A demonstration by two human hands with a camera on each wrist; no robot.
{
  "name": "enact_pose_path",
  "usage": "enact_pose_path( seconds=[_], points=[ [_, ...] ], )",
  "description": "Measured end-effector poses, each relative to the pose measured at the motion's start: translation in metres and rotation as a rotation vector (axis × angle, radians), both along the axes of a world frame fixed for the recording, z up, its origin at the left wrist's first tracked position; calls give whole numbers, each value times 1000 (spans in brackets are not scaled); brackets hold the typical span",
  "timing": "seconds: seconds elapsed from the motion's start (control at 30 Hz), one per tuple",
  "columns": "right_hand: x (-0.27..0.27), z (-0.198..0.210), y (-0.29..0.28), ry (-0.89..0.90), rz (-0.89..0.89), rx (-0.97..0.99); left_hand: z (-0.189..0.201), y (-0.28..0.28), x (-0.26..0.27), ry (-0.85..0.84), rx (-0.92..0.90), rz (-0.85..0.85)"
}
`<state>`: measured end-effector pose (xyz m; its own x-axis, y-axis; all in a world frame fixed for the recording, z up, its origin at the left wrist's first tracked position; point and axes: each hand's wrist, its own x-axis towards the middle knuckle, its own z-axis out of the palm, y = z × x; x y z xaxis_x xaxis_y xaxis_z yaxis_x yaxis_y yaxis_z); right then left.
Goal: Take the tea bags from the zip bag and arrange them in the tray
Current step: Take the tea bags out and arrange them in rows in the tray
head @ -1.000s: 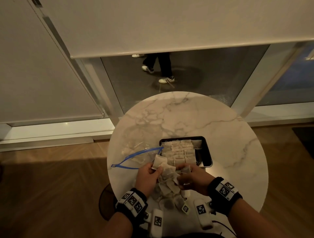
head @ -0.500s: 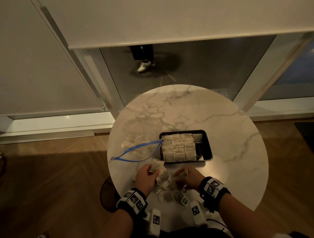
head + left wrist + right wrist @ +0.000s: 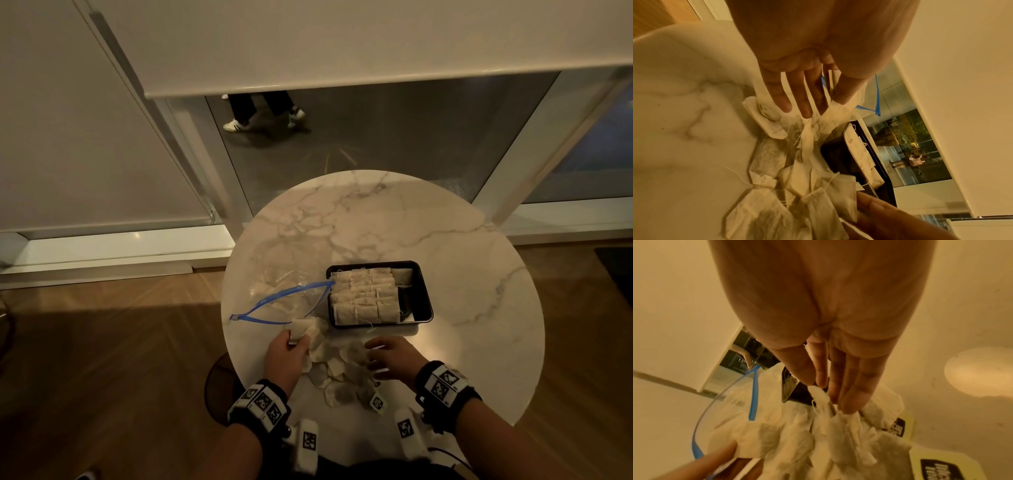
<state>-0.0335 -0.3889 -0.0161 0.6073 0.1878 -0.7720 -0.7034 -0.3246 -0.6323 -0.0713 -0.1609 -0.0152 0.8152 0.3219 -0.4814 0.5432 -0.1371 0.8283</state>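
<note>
Tea bags (image 3: 337, 371) lie heaped at the table's near edge between our hands; the tray (image 3: 423, 301) sits just beyond, long side left-right. Our left hand (image 3: 286, 356) pinches one bag; our right hand (image 3: 394, 356), nearer the tray, pinches another.

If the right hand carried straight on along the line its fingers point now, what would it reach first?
Most likely the loose tea bags heaped on the marble table: the right hand points left into the pile, its fingertips already at it. Depth is unclear beyond that.
</note>
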Motion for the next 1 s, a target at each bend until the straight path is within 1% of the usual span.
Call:
enact_pose_path(
  seconds=[0.07,0.13,0.27,0.37,0.47,0.57,0.67,0.9,1.0],
  points=[
    [0,-4,3,-26,93,-102,2,2,-1,0,21,15],
    [-1,-8,8,-60,134,-162,3,5,-2,2,48,24],
    [-2,-11,13,-132,158,-296,0,9,-5,27,41,31],
    [-2,-14,13,-196,117,-344,0,11,-6,18,22,65],
    [-3,-7,10,-239,76,-274,3,15,-6,2,-14,96],
    [-3,-1,4,-235,-11,-143,6,17,-6,-7,-41,92],
    [-2,-1,-4,-193,-122,-32,10,16,-4,-9,-64,88],
    [-3,10,-12,-43,-269,305,13,14,0,-18,-87,105],
    [6,20,-20,-47,-366,361,13,16,3,-11,-120,126]
  ],
)
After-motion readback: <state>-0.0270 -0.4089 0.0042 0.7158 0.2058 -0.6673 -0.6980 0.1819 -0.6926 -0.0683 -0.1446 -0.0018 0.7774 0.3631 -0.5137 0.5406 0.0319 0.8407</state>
